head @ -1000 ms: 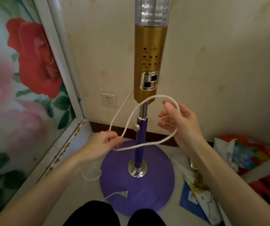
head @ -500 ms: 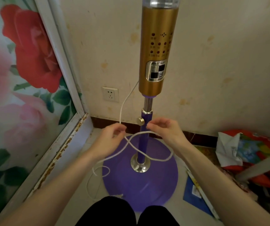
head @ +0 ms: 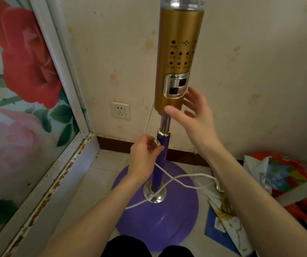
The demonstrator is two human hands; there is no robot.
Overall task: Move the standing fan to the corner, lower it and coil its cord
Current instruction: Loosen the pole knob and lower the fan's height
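While fan [head: 178, 58] stands upright, L hand [head: 145, 154] fingers pinch cord [head: 184, 176]; R hand [head: 191, 115] fingers spread.

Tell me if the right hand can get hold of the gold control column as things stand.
Probably yes. The right hand is open beside the gold control column, its thumb at the lower end, with nothing between them. The cord lies lower, around the pole.

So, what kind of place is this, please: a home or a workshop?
Most likely a home, in a room corner. A wall socket sits in stained wallpaper above a dark skirting board, a rose-printed panel fills the left side, and the standing fan stands on floor tiles.
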